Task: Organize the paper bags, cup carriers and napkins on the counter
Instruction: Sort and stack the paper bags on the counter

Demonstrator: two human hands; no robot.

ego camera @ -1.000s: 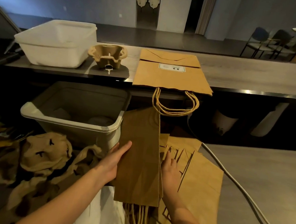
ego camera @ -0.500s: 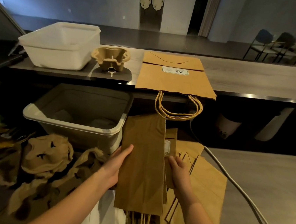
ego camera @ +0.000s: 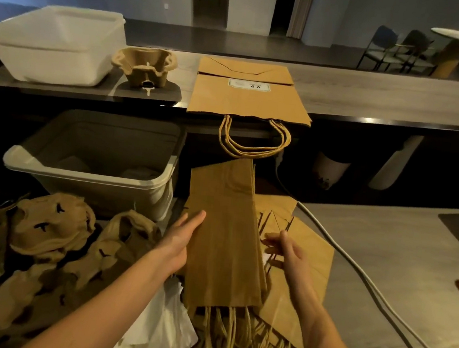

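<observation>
The bag stack (ego camera: 223, 244) lies between 2 hands, long axis pointing away.
Flat left hand (ego camera: 183, 241) presses 1 edge; right hand (ego camera: 285, 253) at the other, grip impossible to tell.

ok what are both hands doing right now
Left hand: open, straight fingers against the left edge of the bag stack.
Right hand: open, fingers loosely curled by its right edge, gripping nothing visible.

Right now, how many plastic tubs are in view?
2. A white tub on the raised ledge, far left; a beige tub on the lower counter below it, behind the cup carriers. Others may sit out of frame.
</observation>
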